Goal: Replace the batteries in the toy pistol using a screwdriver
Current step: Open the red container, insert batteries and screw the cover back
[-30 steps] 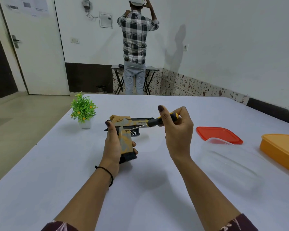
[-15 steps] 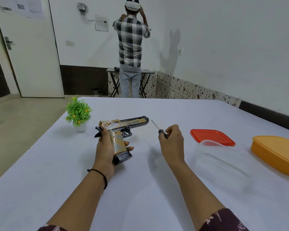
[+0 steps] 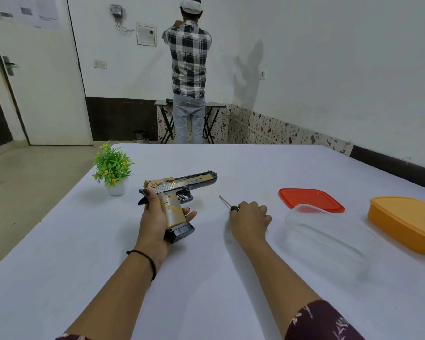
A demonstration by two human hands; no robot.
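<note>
My left hand [image 3: 155, 224] grips the handle of the gold and black toy pistol [image 3: 179, 187], which is held just above the white table [image 3: 206, 278] with its barrel pointing right. My right hand [image 3: 249, 218] lies low on the table to the right of the pistol, fingers curled round the handle of the screwdriver [image 3: 225, 202]. Only the thin metal shaft and a bit of black handle stick out toward the far left. The screwdriver tip is apart from the pistol.
A small potted green plant [image 3: 112, 166] stands at the left. At the right are a red lid [image 3: 309, 200], a clear plastic container [image 3: 329, 241] and an orange lidded box [image 3: 407, 222]. A person in a checked shirt [image 3: 189, 60] stands at a small table by the far wall.
My right hand drew the screwdriver away from the pistol and came down to the table. The pistol turned level in my left hand and sank lower.
</note>
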